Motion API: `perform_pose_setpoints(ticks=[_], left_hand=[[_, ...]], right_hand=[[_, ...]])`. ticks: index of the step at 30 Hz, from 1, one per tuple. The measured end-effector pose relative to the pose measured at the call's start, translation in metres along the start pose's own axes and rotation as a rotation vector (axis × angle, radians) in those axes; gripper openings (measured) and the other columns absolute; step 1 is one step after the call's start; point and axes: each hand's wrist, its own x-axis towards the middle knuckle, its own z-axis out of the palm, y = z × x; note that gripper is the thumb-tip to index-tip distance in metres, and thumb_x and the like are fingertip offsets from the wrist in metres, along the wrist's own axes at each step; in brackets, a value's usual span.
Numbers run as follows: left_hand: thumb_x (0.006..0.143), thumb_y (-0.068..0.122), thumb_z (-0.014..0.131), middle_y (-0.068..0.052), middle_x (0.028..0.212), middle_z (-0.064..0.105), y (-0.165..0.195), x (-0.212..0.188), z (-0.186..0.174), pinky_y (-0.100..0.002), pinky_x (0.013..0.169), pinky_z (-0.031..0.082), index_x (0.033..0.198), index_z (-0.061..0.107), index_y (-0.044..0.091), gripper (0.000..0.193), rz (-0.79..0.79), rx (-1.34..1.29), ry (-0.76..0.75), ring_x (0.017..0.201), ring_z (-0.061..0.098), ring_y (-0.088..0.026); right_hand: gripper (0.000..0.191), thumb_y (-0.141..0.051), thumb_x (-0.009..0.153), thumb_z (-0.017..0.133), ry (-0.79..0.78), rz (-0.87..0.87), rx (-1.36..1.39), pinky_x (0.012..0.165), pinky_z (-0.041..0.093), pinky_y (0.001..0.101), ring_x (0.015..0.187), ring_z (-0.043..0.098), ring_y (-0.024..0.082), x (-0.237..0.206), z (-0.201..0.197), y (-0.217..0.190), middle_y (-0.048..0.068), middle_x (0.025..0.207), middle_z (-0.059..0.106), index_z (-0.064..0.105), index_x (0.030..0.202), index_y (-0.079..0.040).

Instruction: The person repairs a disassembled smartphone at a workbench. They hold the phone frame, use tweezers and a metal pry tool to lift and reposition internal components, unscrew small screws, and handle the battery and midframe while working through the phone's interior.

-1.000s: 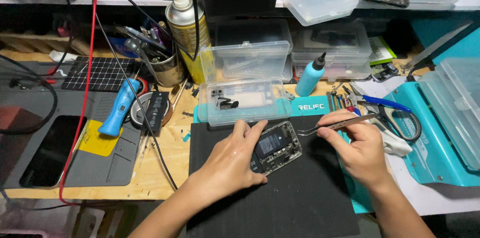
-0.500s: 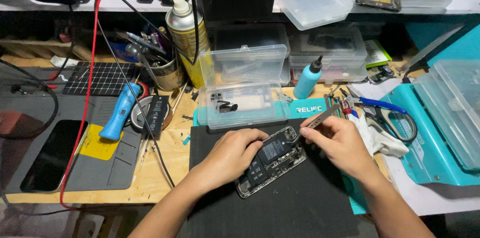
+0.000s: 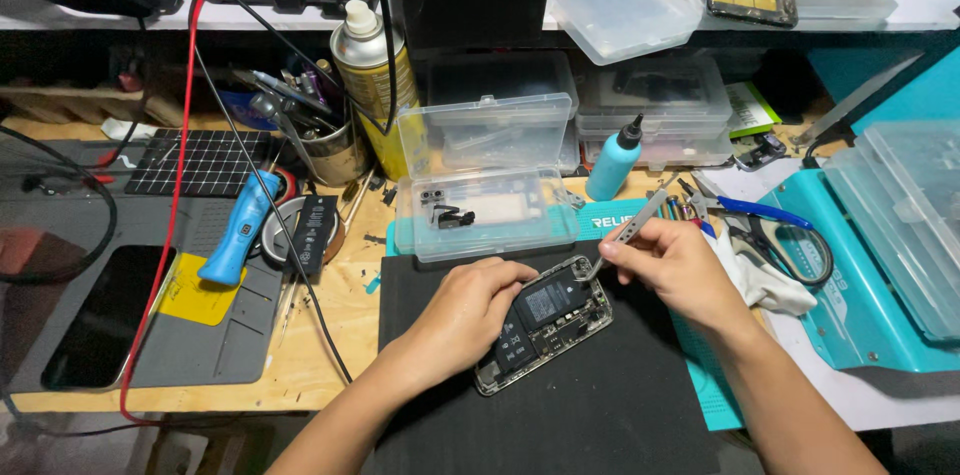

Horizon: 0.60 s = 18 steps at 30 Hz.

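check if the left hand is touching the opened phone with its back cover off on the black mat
Touching. The head view shows the left hand lying over the opened phone's left edge, fingers pressed onto its frame.

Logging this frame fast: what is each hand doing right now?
Left hand: closed over the opened phone, steadying it.
Right hand: pinching tweezers, tips at the phone's top corner.

A phone fixing workshop, opened phone (image 3: 545,323) on a black mat (image 3: 560,415), parts boxes (image 3: 487,205), tool cup (image 3: 325,140) upper left
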Motion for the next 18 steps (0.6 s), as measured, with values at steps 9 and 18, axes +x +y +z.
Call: perform_pose_setpoints(ticks=[9, 18], left_hand=[[0.095, 0.006, 0.056, -0.021, 0.104, 0.074, 0.001, -0.002, -0.002, -0.041, 0.085, 0.056, 0.116, 0.070, -0.001, 0.026, -0.003, -0.090, 0.018, 0.098, 0.072, -0.036], [0.098, 0.014, 0.054, -0.021, 0.109, 0.074, 0.004, -0.009, -0.009, -0.040, 0.089, 0.055, 0.118, 0.068, -0.002, 0.029, -0.028, -0.098, 0.007, 0.104, 0.072, -0.036]], right_hand=[[0.020, -0.025, 0.088, 0.075, -0.032, 0.065, -0.038, 0.047, 0.034, 0.0225, 0.053, 0.051, 0.005, 0.001, 0.001, -0.003, -0.002, 0.063, 0.064, 0.079, 0.093, -0.006], [0.017, -0.020, 0.088, 0.075, -0.012, -0.089, -0.032, 0.052, 0.041, 0.0229, 0.058, 0.055, 0.005, -0.008, 0.005, -0.028, -0.001, 0.068, 0.068, 0.079, 0.089, -0.003]])
